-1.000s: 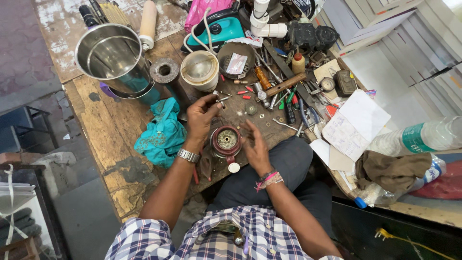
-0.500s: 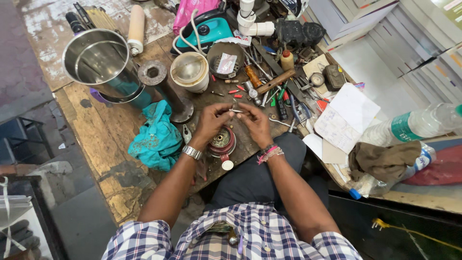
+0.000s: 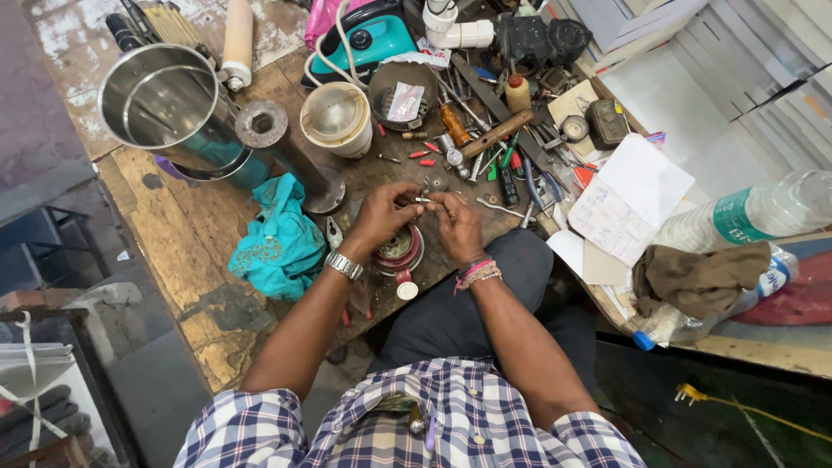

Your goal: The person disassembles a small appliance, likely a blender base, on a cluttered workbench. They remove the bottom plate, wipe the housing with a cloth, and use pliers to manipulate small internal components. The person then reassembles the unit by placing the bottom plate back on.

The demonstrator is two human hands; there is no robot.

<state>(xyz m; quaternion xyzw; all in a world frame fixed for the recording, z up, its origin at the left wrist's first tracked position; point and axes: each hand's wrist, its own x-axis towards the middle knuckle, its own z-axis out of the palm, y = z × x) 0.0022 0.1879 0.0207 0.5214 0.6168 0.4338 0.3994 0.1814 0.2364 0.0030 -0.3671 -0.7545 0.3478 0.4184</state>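
We see both hands meeting over the middle of a cluttered wooden tabletop (image 3: 186, 251). The left hand (image 3: 381, 215), with a metal watch (image 3: 344, 265) on its wrist, has its fingers curled in and pinches one end of a small metal part (image 3: 424, 200). The right hand (image 3: 458, 227), wearing pink and beaded wristbands (image 3: 476, 273), is likewise curled and grips the other end of that part between thumb and fingertips. The part is too small for us to tell what it is. It sits in the air between the two hands, just above a round red and metal motor piece (image 3: 399, 251) that lies on the tabletop right below the hands, partly hidden by them.

To the left of the left hand lies a crumpled teal cloth (image 3: 277, 243), with small pliers (image 3: 334, 232) just beside it. Farther up stand a steel jar (image 3: 165, 104), a heavy iron post on a round base (image 3: 269, 130) and a whitish plastic cup (image 3: 336, 117). Screwdrivers, screws and other small tools (image 3: 494, 156) are scattered beyond the hands. To the right lie sheets of paper (image 3: 628, 199), a brown rag (image 3: 698, 277) and a clear plastic bottle (image 3: 754, 217) on its side.
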